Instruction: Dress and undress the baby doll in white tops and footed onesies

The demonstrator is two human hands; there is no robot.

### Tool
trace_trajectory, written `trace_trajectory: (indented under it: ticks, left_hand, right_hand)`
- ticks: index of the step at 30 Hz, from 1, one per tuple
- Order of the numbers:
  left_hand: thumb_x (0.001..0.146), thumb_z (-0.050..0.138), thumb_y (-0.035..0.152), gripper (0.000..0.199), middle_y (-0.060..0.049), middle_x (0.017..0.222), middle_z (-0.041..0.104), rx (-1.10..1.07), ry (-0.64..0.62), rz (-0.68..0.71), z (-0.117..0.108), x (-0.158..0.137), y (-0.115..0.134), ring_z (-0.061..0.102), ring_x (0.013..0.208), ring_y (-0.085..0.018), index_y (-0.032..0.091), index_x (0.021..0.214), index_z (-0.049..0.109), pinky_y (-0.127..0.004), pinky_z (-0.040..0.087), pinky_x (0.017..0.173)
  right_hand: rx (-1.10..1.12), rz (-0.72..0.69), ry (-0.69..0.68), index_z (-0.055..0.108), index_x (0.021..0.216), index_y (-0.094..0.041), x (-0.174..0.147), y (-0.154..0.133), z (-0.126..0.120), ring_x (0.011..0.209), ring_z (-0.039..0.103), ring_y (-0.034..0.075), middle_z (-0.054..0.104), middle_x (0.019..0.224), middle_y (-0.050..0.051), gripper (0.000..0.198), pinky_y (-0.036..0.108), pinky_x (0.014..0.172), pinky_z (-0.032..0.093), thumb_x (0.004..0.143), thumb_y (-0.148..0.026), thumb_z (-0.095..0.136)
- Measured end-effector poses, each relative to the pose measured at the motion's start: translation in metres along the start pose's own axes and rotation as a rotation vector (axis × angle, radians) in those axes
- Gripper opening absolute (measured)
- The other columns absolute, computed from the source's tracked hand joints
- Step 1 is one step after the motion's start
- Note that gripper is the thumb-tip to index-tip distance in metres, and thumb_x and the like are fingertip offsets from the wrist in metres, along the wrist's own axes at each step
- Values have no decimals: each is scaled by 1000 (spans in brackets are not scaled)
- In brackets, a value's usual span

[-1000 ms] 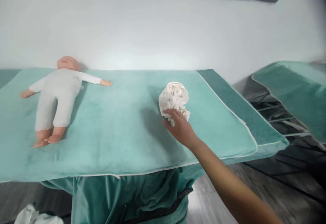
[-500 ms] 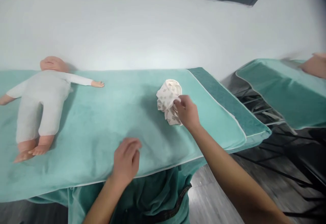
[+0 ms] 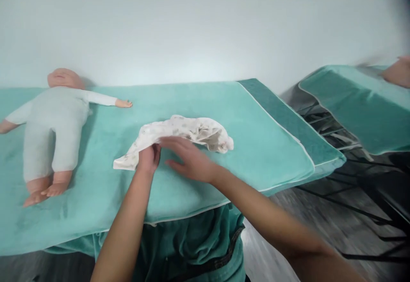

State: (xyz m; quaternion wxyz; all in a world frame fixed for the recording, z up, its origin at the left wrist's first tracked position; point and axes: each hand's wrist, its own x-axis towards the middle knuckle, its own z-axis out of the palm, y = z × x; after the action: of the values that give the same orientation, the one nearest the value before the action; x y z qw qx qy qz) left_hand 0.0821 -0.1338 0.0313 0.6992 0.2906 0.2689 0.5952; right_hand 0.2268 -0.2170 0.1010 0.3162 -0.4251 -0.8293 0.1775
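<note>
A soft white baby garment (image 3: 179, 124) with a small print lies stretched out and rumpled, roughly sideways in front of me. My left hand (image 3: 149, 158) is at its near left part, closed on the fabric; the cloth hides most of its fingers. Held flat with fingers stretched, my right hand (image 3: 190, 158) reaches the garment's near edge beside the left fingertips. To the left, a baby doll (image 3: 54, 111) in white clothing lies on its back, arms spread and feet toward me.
A green-covered padded table (image 3: 198, 188) bears the doll and garment, against a white wall (image 3: 192, 38). Another green-covered table (image 3: 349, 115) stands at the right, with part of a pinkish limb on it. Dark metal frames (image 3: 352, 201) are at the lower right.
The garment was bunched up at my right fingertips; now it is spread out leftward. My left hand moved forward onto it, and my right hand moved left and opened.
</note>
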Motion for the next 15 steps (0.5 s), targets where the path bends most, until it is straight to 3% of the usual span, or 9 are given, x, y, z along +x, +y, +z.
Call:
trace_trajectory:
  ticks: [3,5,8,10,13,15]
  left_hand:
    - [90,70,39,37,-11,127,77,-74,19,50,7,4,7,70,125,-26,22,123,72,-40,58,106]
    - [90,69,39,38,-11,130,76,-110,16,69,10,5,10,69,129,-27,21,124,73,-41,56,110]
    - [92,65,42,39,-11,132,76,-142,1,57,8,5,14,68,132,-27,21,123,74,-43,53,115]
    - [92,62,44,40,-11,132,76,-169,7,46,2,5,18,67,133,-28,21,122,75,-45,52,116]
    - [92,58,44,39,-9,131,76,-181,57,93,-6,6,22,65,135,-28,22,118,76,-45,51,118]
    - [92,58,42,36,-8,130,77,-174,86,139,-7,8,23,64,136,-28,22,116,76,-44,50,119]
  right_hand:
    - [-436,323,206,51,152,-20,-29,45,-5,156,36,34,48,164,16,59,63,129,22,94,-20,63]
    - [-522,447,169,57,147,-19,-45,71,-18,145,50,37,59,154,16,54,59,122,35,93,-20,61]
    - [-496,559,152,68,134,-23,-61,91,-49,118,69,31,75,130,12,43,46,101,54,93,-19,54]
    - [-436,575,313,71,128,-24,-67,94,-78,113,72,28,77,126,9,40,42,97,55,93,-22,53]
    - [-347,590,702,72,123,-19,-71,99,-127,106,71,26,77,119,10,38,43,96,55,89,-29,56]
    - [-386,676,842,71,123,-16,-77,105,-153,104,70,26,76,115,14,39,45,96,54,90,-30,55]
